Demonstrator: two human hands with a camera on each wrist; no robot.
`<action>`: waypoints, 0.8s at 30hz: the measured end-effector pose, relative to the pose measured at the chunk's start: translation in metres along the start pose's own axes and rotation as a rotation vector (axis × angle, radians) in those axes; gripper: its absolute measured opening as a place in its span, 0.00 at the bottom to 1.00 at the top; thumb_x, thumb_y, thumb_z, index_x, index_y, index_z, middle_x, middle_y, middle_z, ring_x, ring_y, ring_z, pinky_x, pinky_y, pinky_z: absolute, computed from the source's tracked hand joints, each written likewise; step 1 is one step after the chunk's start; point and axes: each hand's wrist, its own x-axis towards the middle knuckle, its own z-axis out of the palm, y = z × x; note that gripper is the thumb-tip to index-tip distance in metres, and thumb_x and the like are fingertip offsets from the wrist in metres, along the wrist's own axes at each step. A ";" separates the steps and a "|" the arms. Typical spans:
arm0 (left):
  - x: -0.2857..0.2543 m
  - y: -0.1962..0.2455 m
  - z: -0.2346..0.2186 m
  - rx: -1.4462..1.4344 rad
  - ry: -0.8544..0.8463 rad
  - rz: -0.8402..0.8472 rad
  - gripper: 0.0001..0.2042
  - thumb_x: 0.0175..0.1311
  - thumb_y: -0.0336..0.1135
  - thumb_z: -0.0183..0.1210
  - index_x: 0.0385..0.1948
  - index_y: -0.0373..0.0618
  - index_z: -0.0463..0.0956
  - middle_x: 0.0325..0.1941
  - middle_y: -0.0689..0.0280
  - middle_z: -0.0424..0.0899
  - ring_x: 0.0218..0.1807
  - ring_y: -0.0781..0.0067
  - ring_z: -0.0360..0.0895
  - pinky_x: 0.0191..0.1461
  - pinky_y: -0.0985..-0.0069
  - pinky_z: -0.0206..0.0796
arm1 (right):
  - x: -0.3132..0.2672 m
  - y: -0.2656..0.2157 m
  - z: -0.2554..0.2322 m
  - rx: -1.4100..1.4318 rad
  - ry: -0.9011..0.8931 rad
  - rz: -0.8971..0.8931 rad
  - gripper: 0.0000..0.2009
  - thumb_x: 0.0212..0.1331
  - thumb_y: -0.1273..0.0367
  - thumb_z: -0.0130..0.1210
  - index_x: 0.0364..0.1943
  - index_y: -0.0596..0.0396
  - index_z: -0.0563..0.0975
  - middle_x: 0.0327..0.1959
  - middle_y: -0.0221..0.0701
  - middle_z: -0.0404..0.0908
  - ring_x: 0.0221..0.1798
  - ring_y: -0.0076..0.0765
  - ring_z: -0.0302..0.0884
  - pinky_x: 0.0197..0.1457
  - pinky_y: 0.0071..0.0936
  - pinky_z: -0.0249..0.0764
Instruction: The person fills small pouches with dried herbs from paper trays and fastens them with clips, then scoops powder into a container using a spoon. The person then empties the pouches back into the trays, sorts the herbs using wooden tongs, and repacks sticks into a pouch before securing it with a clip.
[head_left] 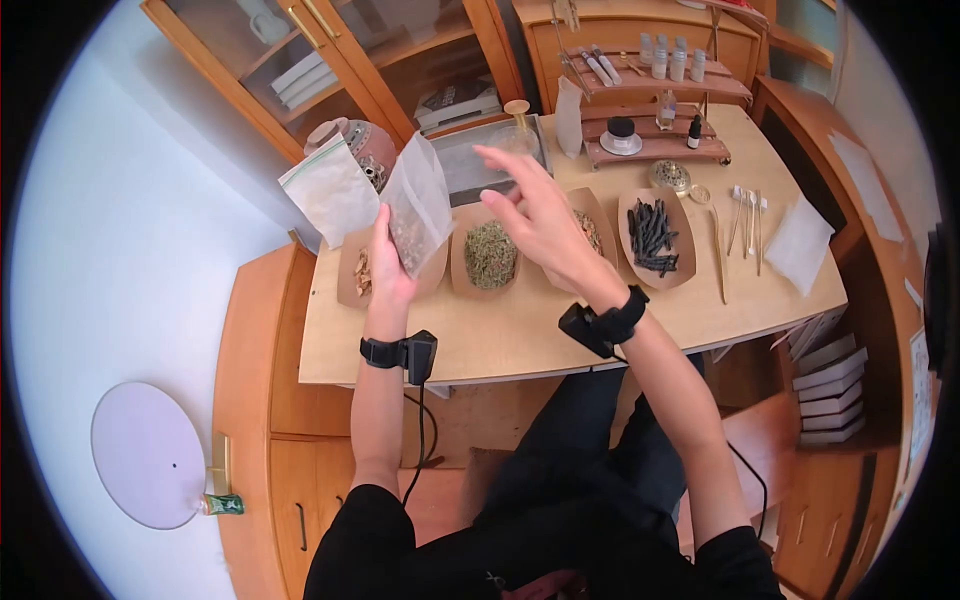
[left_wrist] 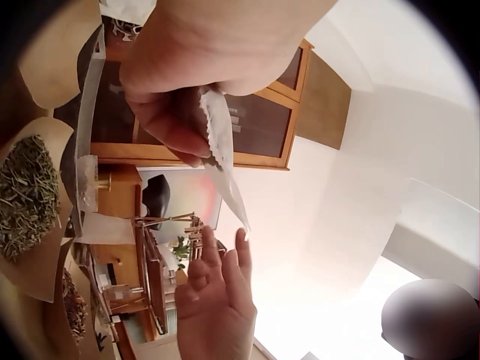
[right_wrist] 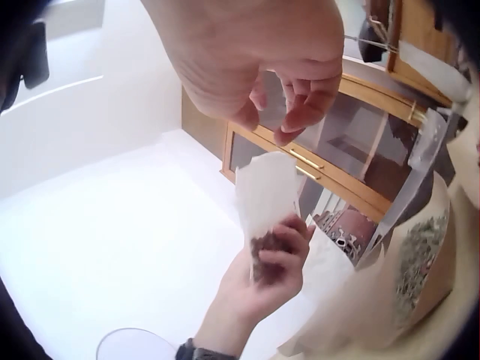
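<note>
My left hand (head_left: 392, 268) grips a translucent white pouch (head_left: 420, 200) by its lower part, above the paper trays. Brownish bits fill the bottom of the pouch, as the right wrist view of the pouch (right_wrist: 268, 187) shows. My right hand (head_left: 545, 220) is raised to the right of it, fingers loosely bent and thumb apart, holding nothing. In the left wrist view, the right hand's fingertips (left_wrist: 241, 238) come close to the pouch's upper corner. Below the hands stand a tray of dried green herb (head_left: 490, 255) and one of pale brown pieces (head_left: 362, 272).
A white zip bag (head_left: 330, 190) leans by a pinkish pot (head_left: 372, 145) at the back left. To the right are a tray of black sticks (head_left: 653, 236), slim tools (head_left: 748, 220), and a white packet (head_left: 800, 247). A wooden shelf (head_left: 650, 85) with small bottles stands behind.
</note>
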 end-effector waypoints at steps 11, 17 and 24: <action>-0.026 0.015 -0.019 0.041 -0.011 -0.164 0.18 0.73 0.45 0.49 0.57 0.45 0.72 0.55 0.66 0.81 0.52 0.70 0.80 0.53 0.72 0.75 | 0.003 0.023 0.016 -0.566 -0.225 -0.383 0.12 0.53 0.72 0.61 0.44 0.52 0.79 0.60 0.35 0.72 0.50 0.48 0.78 0.51 0.39 0.76; -0.012 0.016 -0.067 -0.092 -0.323 -0.289 0.17 0.74 0.44 0.47 0.54 0.45 0.74 0.48 0.65 0.83 0.50 0.70 0.81 0.54 0.69 0.75 | -0.006 0.013 0.037 -0.372 -0.281 -0.451 0.12 0.54 0.67 0.62 0.44 0.45 0.82 0.59 0.37 0.75 0.49 0.46 0.80 0.46 0.38 0.77; -0.030 0.010 -0.060 -0.468 -0.613 -0.176 0.24 0.71 0.55 0.48 0.57 0.46 0.72 0.50 0.61 0.81 0.50 0.71 0.78 0.54 0.67 0.75 | -0.002 0.003 0.064 -0.386 -0.260 -0.341 0.09 0.58 0.62 0.56 0.34 0.45 0.85 0.65 0.50 0.68 0.46 0.51 0.81 0.48 0.40 0.77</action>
